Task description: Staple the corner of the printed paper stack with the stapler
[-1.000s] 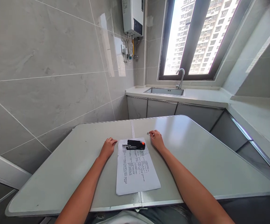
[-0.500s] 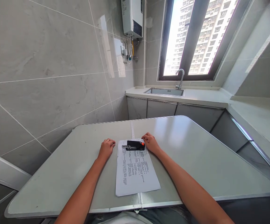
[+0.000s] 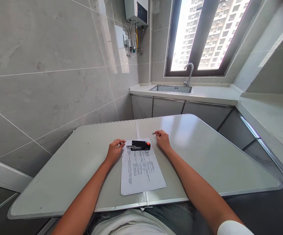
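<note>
A printed sheet of paper [image 3: 141, 169] lies on the grey folding table [image 3: 205, 160] in front of me. A black stapler [image 3: 141, 145] with an orange end rests across the sheet's far edge. My left hand [image 3: 115, 150] sits at the paper's left far corner, fingers curled, fingertips close to the stapler's metal end. My right hand [image 3: 163, 139] is just right of the stapler, pinching a small metal piece [image 3: 153, 133] that looks like a strip of staples.
A tiled wall runs along the left. Beyond the table stand a white counter with a sink [image 3: 171, 88] and a tap [image 3: 189, 72] under a window. A water heater [image 3: 136, 11] hangs on the wall. More counter [image 3: 271, 117] runs along the right.
My right hand went to the stapler's orange end, then drew back right with the small metal piece in its fingers. My left hand slid toward the stapler. The view tilted down slightly.
</note>
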{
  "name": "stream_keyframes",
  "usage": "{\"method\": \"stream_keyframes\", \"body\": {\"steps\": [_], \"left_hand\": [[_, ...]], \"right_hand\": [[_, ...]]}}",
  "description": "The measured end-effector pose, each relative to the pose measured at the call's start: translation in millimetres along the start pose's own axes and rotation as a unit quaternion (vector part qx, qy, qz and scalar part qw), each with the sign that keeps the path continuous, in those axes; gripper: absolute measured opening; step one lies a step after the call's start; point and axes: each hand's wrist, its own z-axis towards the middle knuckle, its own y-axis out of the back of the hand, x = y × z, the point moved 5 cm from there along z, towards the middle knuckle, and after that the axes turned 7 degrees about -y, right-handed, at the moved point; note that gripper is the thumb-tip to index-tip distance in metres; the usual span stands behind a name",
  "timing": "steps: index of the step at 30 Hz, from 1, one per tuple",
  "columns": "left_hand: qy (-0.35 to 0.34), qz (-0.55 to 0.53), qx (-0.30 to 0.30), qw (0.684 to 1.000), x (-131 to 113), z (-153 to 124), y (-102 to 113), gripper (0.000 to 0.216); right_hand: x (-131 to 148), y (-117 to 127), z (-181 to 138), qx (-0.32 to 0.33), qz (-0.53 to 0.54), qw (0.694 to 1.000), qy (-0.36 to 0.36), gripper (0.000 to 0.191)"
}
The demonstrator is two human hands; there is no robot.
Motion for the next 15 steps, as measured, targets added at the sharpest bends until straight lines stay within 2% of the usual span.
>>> {"method": "stream_keyframes", "body": {"steps": [3,6,9,11,15], "left_hand": [[0.002,-0.013,-0.003,1.000,-8,-2,-3,0.024],[-0.003,-0.021,0.008,1.000,-11,-4,-10,0.022],[-0.002,-0.009,0.015,1.000,-11,-2,-16,0.021],[-0.003,0.004,0.024,1.000,-11,-1,-21,0.018],[-0.027,0.018,0.065,0.997,-15,2,-29,0.013]], "right_hand": [[18,-2,-8,0.054,0.047,0.997,0.042,0.027],[40,-13,-22,0.177,0.088,0.975,0.101,0.030],[52,-30,-39,0.293,0.082,0.942,0.142,0.031],[53,-39,-44,0.312,0.064,0.936,0.152,0.034],[49,-47,-45,0.306,0.054,0.937,0.160,0.030]]}}
